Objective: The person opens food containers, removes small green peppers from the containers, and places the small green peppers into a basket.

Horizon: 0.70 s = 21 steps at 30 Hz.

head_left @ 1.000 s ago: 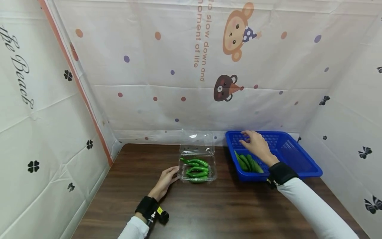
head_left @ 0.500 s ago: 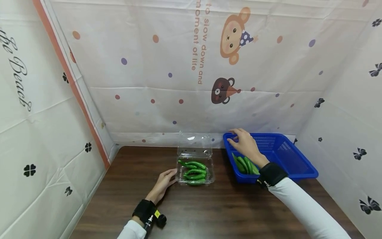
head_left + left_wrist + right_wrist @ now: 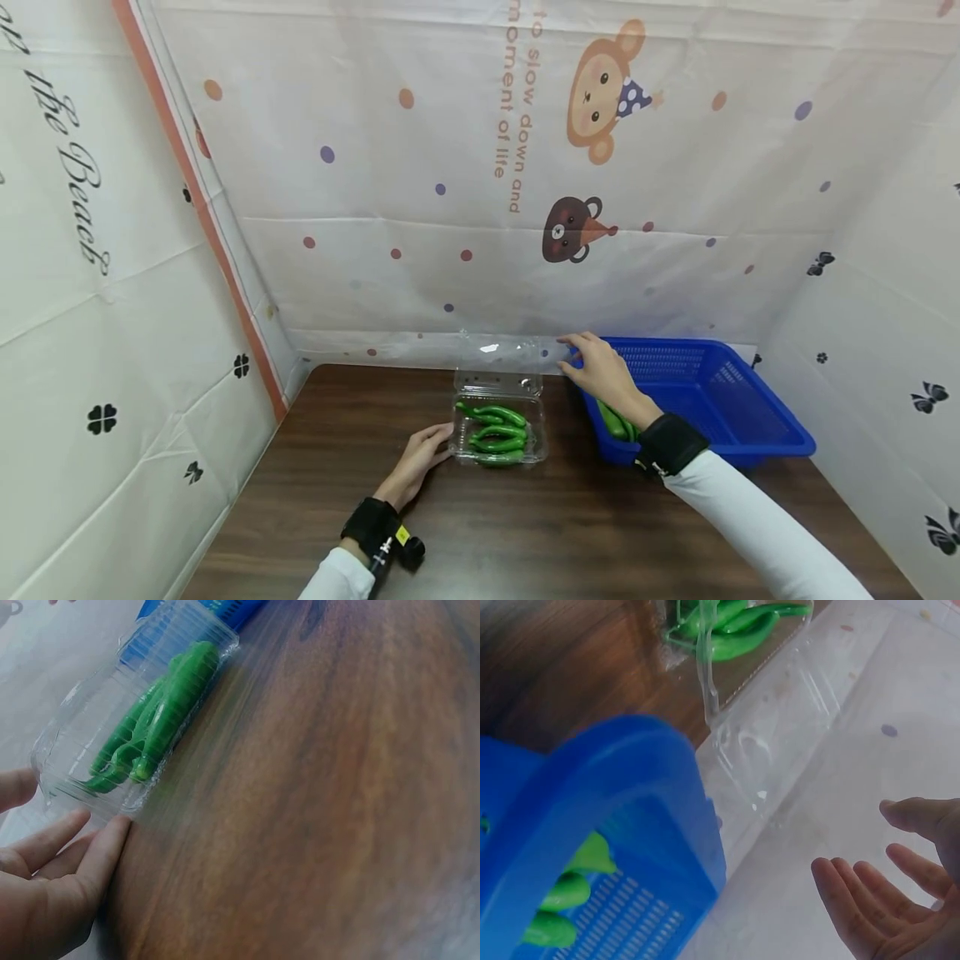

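A: Clamshell [image 3: 498,433], clear plastic, sits mid-surface with green peppers [image 3: 495,429] in its tray; its lid [image 3: 501,360] stands open and upright at the far edge, near the backdrop.

B: Hands?

A: Left hand [image 3: 417,456] rests flat on the surface [image 3: 480,533], fingers relaxed, tips touching the tray's left wall; the left wrist view confirms contact, no pinch. Right hand [image 3: 600,375] hovers spread and empty, above the near-left corner of the blue basket [image 3: 750,417], fingertips just beside the lid's right edge. Right wrist view shows the palm open, nothing held.

B: Judgement on the step?

A: Looks like the right hand heads for the lid. To do it well: keep the left fingertips braced against the tray wall so the light box does not skid. Take the lid at its free top edge, not the hinge. Fold it down slowly.

B: Risks?

A: Thin plastic flexes; a pepper riding high could block the seal. More peppers [image 3: 617,421] lie in the basket's near-left corner, partly hidden by the right wrist.
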### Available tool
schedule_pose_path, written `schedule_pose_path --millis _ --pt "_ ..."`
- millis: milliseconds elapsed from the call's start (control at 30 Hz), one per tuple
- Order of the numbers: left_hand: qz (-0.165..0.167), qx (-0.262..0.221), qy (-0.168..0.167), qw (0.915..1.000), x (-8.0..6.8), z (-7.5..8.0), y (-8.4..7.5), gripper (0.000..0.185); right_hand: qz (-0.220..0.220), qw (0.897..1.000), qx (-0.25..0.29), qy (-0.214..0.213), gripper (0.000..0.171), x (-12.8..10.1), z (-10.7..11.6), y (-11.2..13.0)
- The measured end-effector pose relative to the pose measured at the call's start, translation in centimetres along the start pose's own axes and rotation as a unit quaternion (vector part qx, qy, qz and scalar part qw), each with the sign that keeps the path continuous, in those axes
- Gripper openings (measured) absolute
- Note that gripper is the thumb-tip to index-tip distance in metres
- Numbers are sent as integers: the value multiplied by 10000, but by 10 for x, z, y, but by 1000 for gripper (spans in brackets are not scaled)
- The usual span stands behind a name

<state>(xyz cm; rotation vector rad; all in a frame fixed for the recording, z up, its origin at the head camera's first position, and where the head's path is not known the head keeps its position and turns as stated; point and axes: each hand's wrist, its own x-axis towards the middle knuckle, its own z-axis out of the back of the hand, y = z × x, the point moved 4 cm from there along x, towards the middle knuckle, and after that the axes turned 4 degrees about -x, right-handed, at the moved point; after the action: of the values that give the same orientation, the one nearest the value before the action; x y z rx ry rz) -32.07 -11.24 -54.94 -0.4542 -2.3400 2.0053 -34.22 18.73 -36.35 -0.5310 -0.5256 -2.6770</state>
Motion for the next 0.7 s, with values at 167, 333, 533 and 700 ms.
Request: schedule_pose_path --millis 167,333,533,700 --pt "14 19 -12 10000 1 -1 2 54 64 10000 64 40 41 -2 -9 7" --pt "-25 16 37 10000 0 -1 1 55 102 9996 206 175 42 -4 -19 14" --pt "-28 -7 50 10000 0 -1 1 55 76 9995 199 252 43 -5 -29 22" --pt "7 -39 17 10000 0 0 0 55 50 9992 280 277 42 -2 -36 26"
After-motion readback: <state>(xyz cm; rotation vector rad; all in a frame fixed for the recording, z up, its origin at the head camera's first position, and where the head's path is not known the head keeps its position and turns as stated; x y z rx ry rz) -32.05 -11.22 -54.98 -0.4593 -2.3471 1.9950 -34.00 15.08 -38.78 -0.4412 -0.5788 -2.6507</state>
